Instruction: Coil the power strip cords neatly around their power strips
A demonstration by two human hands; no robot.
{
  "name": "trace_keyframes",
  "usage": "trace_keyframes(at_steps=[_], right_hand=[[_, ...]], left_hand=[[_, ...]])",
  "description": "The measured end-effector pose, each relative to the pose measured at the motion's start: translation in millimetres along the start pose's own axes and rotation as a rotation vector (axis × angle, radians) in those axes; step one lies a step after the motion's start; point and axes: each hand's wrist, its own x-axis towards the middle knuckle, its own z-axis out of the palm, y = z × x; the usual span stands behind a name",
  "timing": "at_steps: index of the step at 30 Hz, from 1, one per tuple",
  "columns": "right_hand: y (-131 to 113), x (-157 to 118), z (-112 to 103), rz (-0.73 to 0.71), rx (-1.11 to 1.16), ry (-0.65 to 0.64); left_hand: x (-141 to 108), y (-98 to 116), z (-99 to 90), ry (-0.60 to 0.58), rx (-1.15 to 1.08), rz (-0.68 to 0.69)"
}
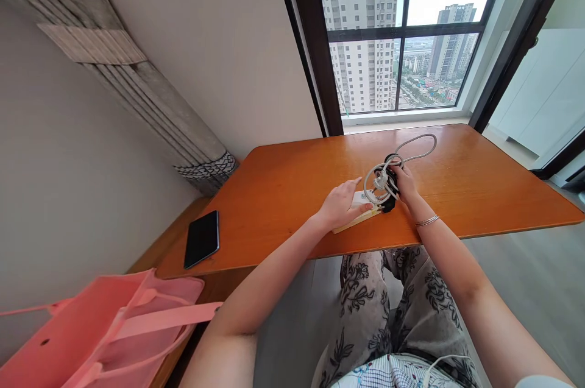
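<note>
On the wooden table, a white power strip (pixel 359 200) with a yellowish edge lies near the front edge. My left hand (pixel 342 204) rests over its left part, fingers apart, the thumb stretched across it. My right hand (pixel 404 184) is closed around a bundle of cables (pixel 387 181), black and white, at the strip's right end. A white plug (pixel 380 180) shows among the coils. One loop of white cable (pixel 429 136) sticks out toward the window. Part of the strip is hidden under my left hand and the cables.
A dark tablet or phone (pixel 202 239) lies on the left of the table (pixel 283 187). A pink bag (pixel 105 327) stands at the lower left. Beyond the table's far edge is a window (pixel 402 31); a gathered curtain (pixel 155 95) hangs at the left.
</note>
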Motion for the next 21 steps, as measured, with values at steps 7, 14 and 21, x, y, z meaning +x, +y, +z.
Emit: trace_keyframes(at_steps=[7,14,21], right_hand=[[-1.1,-2.0,-2.3,-0.049,-0.07,-0.008],[0.1,-1.0,-2.2,0.014,-0.071,0.001],[3.2,0.5,0.1,0.087,-0.052,0.027]], left_hand=[[35.7,43.6,-19.5,0.232,0.019,-0.086],[60.5,69.9,-28.2,-0.025,0.197,-0.225],[43.0,51.9,-37.2,-0.063,-0.032,-0.238]])
